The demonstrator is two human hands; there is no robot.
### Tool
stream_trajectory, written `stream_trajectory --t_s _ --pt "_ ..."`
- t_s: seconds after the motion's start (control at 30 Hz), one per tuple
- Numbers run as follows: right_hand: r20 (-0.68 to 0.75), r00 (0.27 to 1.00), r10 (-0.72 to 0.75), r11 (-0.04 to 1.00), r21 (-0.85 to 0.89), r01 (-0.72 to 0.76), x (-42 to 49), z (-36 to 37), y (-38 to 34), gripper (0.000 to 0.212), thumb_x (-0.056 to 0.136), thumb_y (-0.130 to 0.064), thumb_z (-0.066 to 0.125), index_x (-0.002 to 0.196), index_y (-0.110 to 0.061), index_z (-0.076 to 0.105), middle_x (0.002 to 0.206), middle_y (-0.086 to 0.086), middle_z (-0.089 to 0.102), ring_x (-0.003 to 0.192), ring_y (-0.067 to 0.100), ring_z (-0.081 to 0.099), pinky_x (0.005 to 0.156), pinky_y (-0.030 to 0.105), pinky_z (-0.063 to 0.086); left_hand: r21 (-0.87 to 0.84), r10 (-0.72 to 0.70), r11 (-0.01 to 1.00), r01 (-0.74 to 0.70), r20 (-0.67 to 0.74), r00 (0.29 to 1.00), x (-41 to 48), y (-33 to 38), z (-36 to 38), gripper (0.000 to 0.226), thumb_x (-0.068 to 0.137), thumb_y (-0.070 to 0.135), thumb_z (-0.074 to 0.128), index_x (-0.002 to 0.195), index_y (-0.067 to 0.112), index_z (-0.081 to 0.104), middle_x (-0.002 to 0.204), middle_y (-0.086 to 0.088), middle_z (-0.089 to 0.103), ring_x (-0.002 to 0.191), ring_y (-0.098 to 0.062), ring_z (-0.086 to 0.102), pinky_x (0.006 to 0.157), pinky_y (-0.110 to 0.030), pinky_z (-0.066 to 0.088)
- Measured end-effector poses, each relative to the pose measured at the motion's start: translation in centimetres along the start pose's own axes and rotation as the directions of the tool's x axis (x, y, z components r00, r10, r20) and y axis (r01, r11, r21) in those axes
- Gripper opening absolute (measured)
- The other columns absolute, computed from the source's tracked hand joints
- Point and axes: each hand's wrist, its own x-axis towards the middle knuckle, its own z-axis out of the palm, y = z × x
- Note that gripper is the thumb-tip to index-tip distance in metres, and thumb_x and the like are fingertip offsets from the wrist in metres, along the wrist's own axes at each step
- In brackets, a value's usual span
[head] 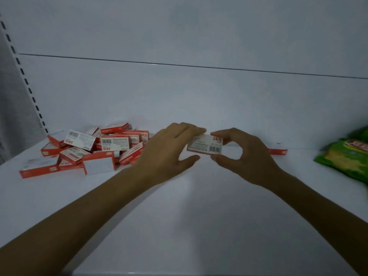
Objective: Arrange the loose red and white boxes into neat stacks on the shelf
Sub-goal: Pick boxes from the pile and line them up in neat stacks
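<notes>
In the head view, both hands meet over the middle of the white shelf [199, 226], toward its back edge. Between them is one red and white box [205, 145], lifted clear of the shelf surface, its printed face with a barcode and "24/6" turned toward the camera. The left hand [169, 150] covers the box's left end, fingers curled over the top edge and thumb spread below it. The right hand [245, 154] pinches the box's right end, thumb under the lower corner and fingertips on the upper corner, the grip narrow and closed on the box.

Toward the shelf's back left corner lies a loose pile of boxes [89, 150], red and white, tumbled at many angles, some flat and some leaning on others. None of them forms a neat stack. Behind the right hand, along the back edge, another flat box [277, 151] shows its red side, partly hidden by the wrist. At the right edge of the shelf sits a green packet [346, 158], cut off by the frame. The slotted upright [23, 76] of the shelving runs up the left side.
</notes>
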Motion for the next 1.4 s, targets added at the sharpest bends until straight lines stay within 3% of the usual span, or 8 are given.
stream_trajectory --t_s 0.23,0.5,0.77,0.9,1.07,1.13,1.27,1.4 --pt "0.238 0.937 0.254 0.868 0.372 -0.33 -1.5 -6.7 3.9 0.023 0.086 -0.024 0.06 0.108 -0.018 0.064 0.091 0.0 0.07 0.077 0.014 0.066 0.07 0.023 0.054 -0.235 -0.003 0.972 -0.004 -0.028 1.0 5.3 5.0 4.2 0.034 0.087 0.035 0.055 0.117 0.019 0.059 0.111 0.005 0.064 0.098 -0.01 0.058 0.081 -0.028 0.051" --pt "0.343 0.869 0.357 0.634 0.595 -0.495 -1.9 -8.5 7.3 0.046 0.085 -0.047 0.049 0.105 -0.009 0.067 0.084 0.02 0.069 0.061 0.023 0.055 0.058 0.026 0.049 -0.587 -0.233 0.767 0.26 0.122 0.965 7.4 7.7 7.1 0.036 0.088 0.025 0.061 0.122 0.029 0.048 0.103 0.013 0.062 0.092 -0.003 0.062 0.076 -0.013 0.049" --pt "0.253 0.896 0.366 0.761 0.472 -0.445 -2.0 -6.3 8.8 0.026 0.089 -0.032 0.055 0.099 -0.009 0.063 0.081 0.008 0.073 0.07 0.03 0.066 0.075 0.044 0.053 -0.611 -0.341 0.701 0.367 0.165 0.925 6.1 7.1 10.1 0.036 0.088 0.034 0.057 0.123 0.031 0.046 0.115 0.003 0.064 0.086 -0.009 0.065 0.076 -0.023 0.055" --pt "0.264 0.876 0.404 0.719 0.5 -0.483 -3.0 -4.1 9.3 0.022 0.093 -0.029 0.05 0.097 -0.011 0.063 0.079 0.007 0.073 0.061 0.021 0.066 0.06 0.029 0.05 -0.45 -0.297 0.838 0.309 0.099 0.95 4.8 6.3 11.1 0.057 0.08 0.038 0.069 0.13 0.026 0.045 0.117 0.009 0.057 0.098 -0.004 0.055 0.076 -0.015 0.05" --pt "0.258 0.867 0.426 0.711 0.497 -0.497 -3.0 -3.3 9.8 0.023 0.092 -0.03 0.051 0.089 -0.012 0.065 0.07 0.006 0.072 0.05 0.018 0.062 0.049 0.022 0.045 -0.233 -0.258 0.936 0.263 0.05 0.965 4.4 5.4 11.2 0.048 0.075 0.043 0.068 0.118 0.023 0.058 0.106 0.009 0.063 0.093 -0.007 0.054 0.078 -0.026 0.046" --pt "0.186 0.87 0.457 0.776 0.394 -0.492 -2.9 -3.0 10.4 0.025 0.09 -0.035 0.055 0.075 -0.017 0.064 0.058 0.002 0.067 0.044 0.014 0.055 0.045 0.024 0.042 -0.176 -0.254 0.948 0.266 0.086 0.963 4.4 5.3 11.5 0.05 0.075 0.048 0.064 0.117 0.023 0.06 0.106 0.007 0.065 0.093 -0.012 0.057 0.078 -0.031 0.046" --pt "0.082 0.899 0.431 0.885 -0.235 -0.403 -3.4 -2.9 11.5 0.035 0.082 -0.056 0.054 0.065 -0.026 0.053 0.057 -0.009 0.055 0.055 0.005 0.05 0.052 0.024 0.035 -0.076 -0.241 0.96 0.27 0.266 0.933 4.1 4.6 12.3 0.05 0.08 0.055 0.057 0.12 0.026 0.058 0.111 0.008 0.063 0.098 -0.016 0.053 0.08 -0.033 0.044" --pt "0.066 0.945 0.321 0.93 -0.213 -0.301 -4.0 -3.3 11.7 0.023 0.085 -0.046 0.057 0.073 -0.028 0.053 0.064 -0.012 0.055 0.059 0.006 0.05 0.055 0.024 0.037 -0.066 -0.26 0.952 0.3 0.347 0.901 3.8 4.3 13.0 0.059 0.078 0.062 0.044 0.125 0.027 0.054 0.116 0.009 0.059 0.102 -0.015 0.049 0.08 -0.029 0.042"
